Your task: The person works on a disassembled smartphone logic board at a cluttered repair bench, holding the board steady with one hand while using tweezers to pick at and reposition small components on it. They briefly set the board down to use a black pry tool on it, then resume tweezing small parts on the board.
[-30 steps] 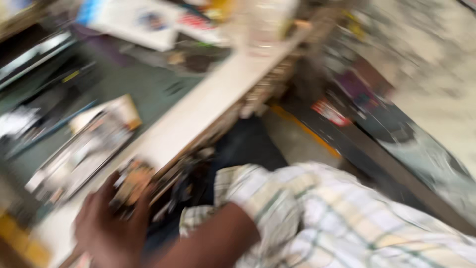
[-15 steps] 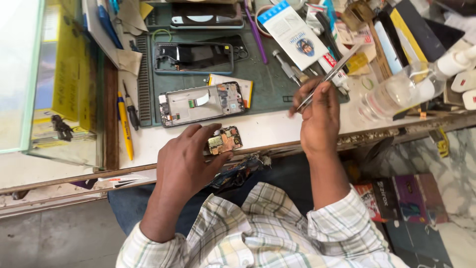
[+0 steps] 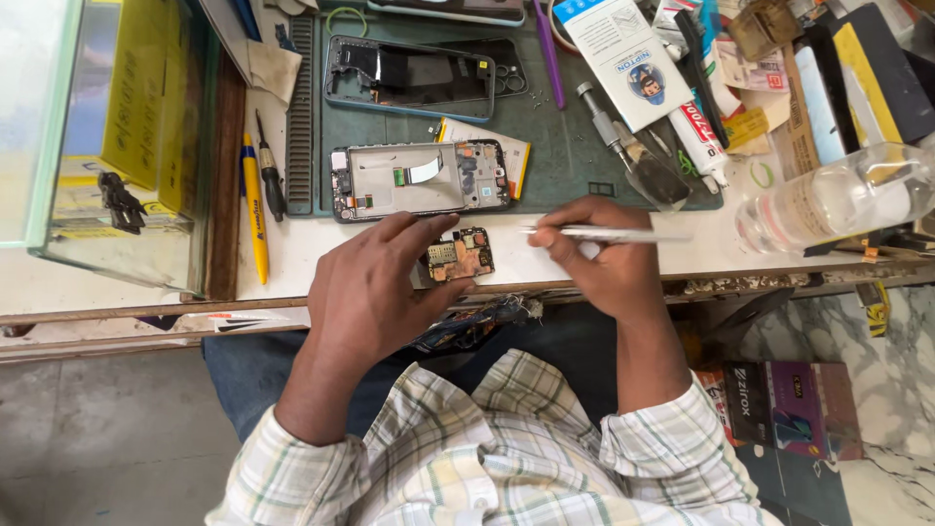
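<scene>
My left hand pinched 1 small circuit board at the bench edge, while my right hand gripped tweezers pointing toward 3 o'clock, mid-inspection, needing steady placement next.

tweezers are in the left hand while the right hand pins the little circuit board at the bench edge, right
Not quite: the hands are swapped. In the head view the tweezers are in the right hand, and the left hand pins the little circuit board at the bench edge.
</scene>
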{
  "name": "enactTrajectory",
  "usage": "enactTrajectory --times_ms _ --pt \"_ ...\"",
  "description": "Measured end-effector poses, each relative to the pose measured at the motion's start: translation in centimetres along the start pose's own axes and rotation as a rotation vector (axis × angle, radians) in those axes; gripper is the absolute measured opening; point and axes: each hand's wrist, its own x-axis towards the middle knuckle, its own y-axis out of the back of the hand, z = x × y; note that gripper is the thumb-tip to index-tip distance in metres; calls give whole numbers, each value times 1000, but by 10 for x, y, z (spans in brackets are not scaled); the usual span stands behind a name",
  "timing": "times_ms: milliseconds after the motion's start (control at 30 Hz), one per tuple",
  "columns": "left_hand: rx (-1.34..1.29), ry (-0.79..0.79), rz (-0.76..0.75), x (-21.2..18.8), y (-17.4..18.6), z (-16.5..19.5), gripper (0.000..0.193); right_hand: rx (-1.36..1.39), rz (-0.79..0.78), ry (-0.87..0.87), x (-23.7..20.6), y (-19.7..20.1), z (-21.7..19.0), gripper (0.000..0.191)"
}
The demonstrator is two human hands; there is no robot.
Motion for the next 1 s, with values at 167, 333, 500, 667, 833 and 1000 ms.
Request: enactTrajectory --times_ms 167,333,500,667,833,1000 --pt "-5 -17 47 -7 -4 0 61 -113 -138 36 4 1 -15 12" --pt "-36 -28 67 -4 0 1 62 54 -199 -18 3 1 -14 16" --pt "-58 -1 33 -5 1 -1 63 20 -203 -38 -1 0 -9 16" --pt "-97 -31 68 -9 0 -4 62 -33 -202 98 -2 1 -5 16" --pt "-87 -13 48 -6 1 -1 56 -36 -215 66 -2 2 -4 17" --pt "-76 -1 33 -6 1 0 52 -57 -192 78 -3 1 -4 17"
